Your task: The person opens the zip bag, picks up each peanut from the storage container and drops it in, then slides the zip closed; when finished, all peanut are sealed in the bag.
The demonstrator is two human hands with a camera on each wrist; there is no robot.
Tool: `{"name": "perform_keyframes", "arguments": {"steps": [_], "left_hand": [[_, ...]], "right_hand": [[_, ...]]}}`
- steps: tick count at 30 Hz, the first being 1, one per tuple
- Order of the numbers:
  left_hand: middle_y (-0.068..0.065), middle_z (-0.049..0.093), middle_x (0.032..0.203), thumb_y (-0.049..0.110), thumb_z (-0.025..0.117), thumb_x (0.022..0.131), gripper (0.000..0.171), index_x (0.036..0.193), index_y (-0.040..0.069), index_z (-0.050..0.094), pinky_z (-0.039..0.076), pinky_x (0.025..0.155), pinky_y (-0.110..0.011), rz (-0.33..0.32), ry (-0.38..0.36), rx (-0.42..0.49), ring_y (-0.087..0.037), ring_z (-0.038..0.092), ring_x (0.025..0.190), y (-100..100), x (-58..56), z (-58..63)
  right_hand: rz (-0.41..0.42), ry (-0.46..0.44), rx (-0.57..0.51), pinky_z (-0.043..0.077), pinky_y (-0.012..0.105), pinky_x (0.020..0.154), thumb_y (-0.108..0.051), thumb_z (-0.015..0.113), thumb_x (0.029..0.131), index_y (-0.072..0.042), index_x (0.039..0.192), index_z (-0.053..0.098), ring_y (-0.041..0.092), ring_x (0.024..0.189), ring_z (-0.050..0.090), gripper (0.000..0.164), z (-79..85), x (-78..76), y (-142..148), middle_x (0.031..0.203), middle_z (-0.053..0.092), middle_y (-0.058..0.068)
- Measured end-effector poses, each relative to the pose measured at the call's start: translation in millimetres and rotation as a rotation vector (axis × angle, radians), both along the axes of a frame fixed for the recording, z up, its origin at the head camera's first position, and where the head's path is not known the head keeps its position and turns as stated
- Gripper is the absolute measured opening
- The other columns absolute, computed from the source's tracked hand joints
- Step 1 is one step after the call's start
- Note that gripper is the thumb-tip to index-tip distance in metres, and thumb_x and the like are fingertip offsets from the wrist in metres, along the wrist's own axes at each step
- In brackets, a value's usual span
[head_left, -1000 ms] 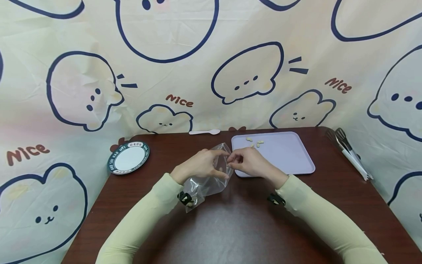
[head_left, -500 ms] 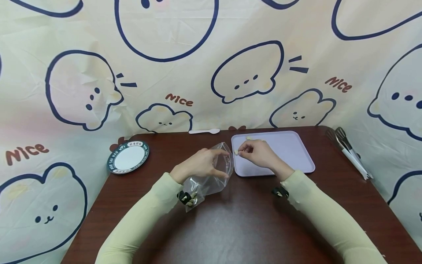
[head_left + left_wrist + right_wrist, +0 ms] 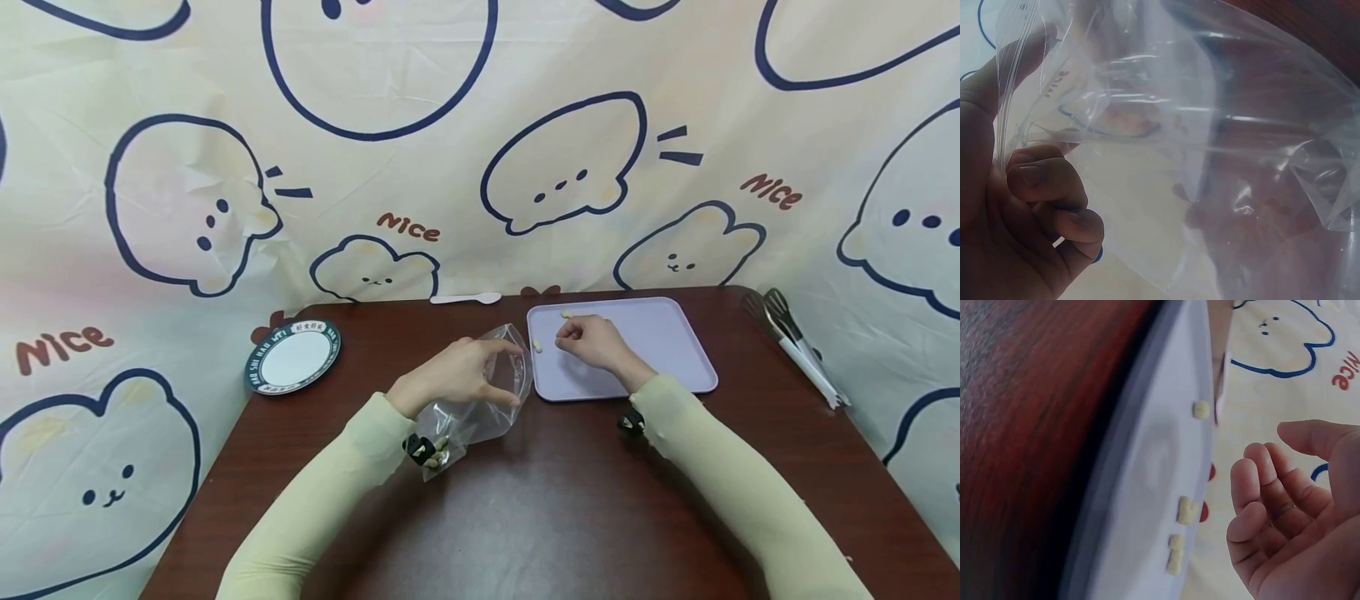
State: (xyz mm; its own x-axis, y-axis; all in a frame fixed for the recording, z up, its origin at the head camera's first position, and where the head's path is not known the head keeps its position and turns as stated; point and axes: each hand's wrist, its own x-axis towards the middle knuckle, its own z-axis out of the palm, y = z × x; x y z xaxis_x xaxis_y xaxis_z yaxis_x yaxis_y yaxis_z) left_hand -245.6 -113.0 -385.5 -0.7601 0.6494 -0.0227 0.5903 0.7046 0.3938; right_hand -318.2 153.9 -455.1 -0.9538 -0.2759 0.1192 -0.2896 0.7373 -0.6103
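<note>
My left hand (image 3: 459, 373) holds the mouth of a clear zip bag (image 3: 483, 425) spread between thumb and fingers. In the left wrist view, the fingers curl at the zip strip (image 3: 1011, 87). Pale peanut-shaped pieces (image 3: 438, 452) lie in the bag's lower corner, partly hidden by the wrist strap. Over the left part of a lilac tray (image 3: 660, 358) is my right hand (image 3: 597, 343). Its fingers are loosely bent, the thumb stands apart, and the right wrist view shows nothing held. Several pale pieces (image 3: 1187, 510) lie on the tray; one piece (image 3: 537, 345) sits by its left rim.
A green-rimmed plate (image 3: 292, 358) stands at the table's left edge. A white plastic spoon (image 3: 467, 298) lies at the back edge. Whisk-like utensils with white handles (image 3: 806, 362) lie at the right edge. A patterned cloth (image 3: 420, 100) hangs behind the brown table (image 3: 570, 517).
My right hand has moved from the bag's mouth rightward over the tray, away from the piece near the left rim. My left hand and the bag have stayed in place.
</note>
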Motion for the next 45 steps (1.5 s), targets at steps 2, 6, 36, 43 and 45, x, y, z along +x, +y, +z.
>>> {"name": "perform_keyframes", "arguments": {"steps": [2, 6, 36, 43, 45], "left_hand": [[0.009, 0.040, 0.058, 0.060, 0.080, 0.074, 0.079, 0.141, 0.025, 0.055, 0.034, 0.051, -0.022, 0.001, 0.002, 0.001, -0.003, 0.036, 0.050, 0.0, -0.1, 0.2], [0.009, 0.040, 0.057, 0.060, 0.081, 0.074, 0.079, 0.140, 0.024, 0.056, 0.034, 0.051, -0.023, -0.002, 0.010, 0.005, -0.004, 0.036, 0.051, -0.1, -0.3, 0.2], [0.008, 0.044, 0.059, 0.060, 0.079, 0.076, 0.080, 0.141, 0.020, 0.056, 0.034, 0.050, -0.023, -0.005, -0.017, 0.036, -0.005, 0.038, 0.051, -4.5, 1.4, -2.0], [0.009, 0.046, 0.059, 0.059, 0.079, 0.076, 0.079, 0.141, 0.022, 0.056, 0.035, 0.052, -0.023, -0.005, -0.006, 0.022, -0.003, 0.039, 0.050, -5.3, 0.3, -2.5], [0.008, 0.047, 0.059, 0.059, 0.079, 0.076, 0.078, 0.141, 0.022, 0.056, 0.036, 0.051, -0.023, -0.006, -0.006, 0.026, -0.003, 0.039, 0.051, -5.3, 0.0, -3.0]], "right_hand": [[0.003, 0.005, 0.002, 0.045, 0.032, 0.071, -0.024, 0.070, 0.090, -0.013, 0.092, 0.075, 0.019, 0.075, 0.062, 0.013, -3.4, -2.6, -3.5, 0.084, 0.073, 0.004], [0.016, 0.007, 0.007, 0.045, 0.031, 0.069, -0.022, 0.070, 0.089, -0.010, 0.091, 0.075, 0.018, 0.073, 0.061, 0.013, -8.6, -5.9, -10.5, 0.083, 0.072, 0.005], [-0.011, -0.036, 0.223, 0.051, 0.044, 0.084, -0.027, 0.069, 0.089, -0.011, 0.088, 0.074, 0.029, 0.086, 0.067, 0.017, -26.3, -21.7, -35.2, 0.087, 0.075, 0.005], [0.006, -0.024, 0.230, 0.052, 0.045, 0.084, -0.024, 0.068, 0.090, -0.011, 0.088, 0.074, 0.029, 0.086, 0.068, 0.015, -26.2, -22.6, -35.9, 0.088, 0.076, 0.006], [0.002, -0.029, 0.230, 0.052, 0.044, 0.083, -0.023, 0.069, 0.090, -0.010, 0.089, 0.074, 0.028, 0.086, 0.068, 0.014, -26.2, -22.6, -35.8, 0.088, 0.076, 0.006]]}}
